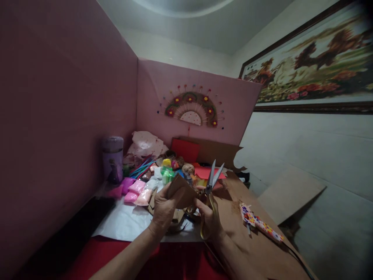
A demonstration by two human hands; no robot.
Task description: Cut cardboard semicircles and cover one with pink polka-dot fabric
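Note:
My left hand [163, 210] grips a folded piece of brown cardboard [183, 193], tilted up in front of me. Gold-handled scissors [214, 179] are held in my right hand [210, 217], their blades parted and pointing up and away, with no material between them. The fingertips of my right hand come close to the cardboard's lower right corner; whether they touch it I cannot tell. Below both hands, more brown cardboard and a dark curved thing lie on a white sheet [125, 222], partly hidden.
Packets of coloured clay [137, 186] and a lilac tumbler [113, 159] stand to the left. A flower-patterned glue gun [259, 224] with a cord lies on cardboard at right. Twine [188, 168] and red paper [185, 150] sit behind. A decorated fan [190, 109] is pinned to the pink back panel [151, 85].

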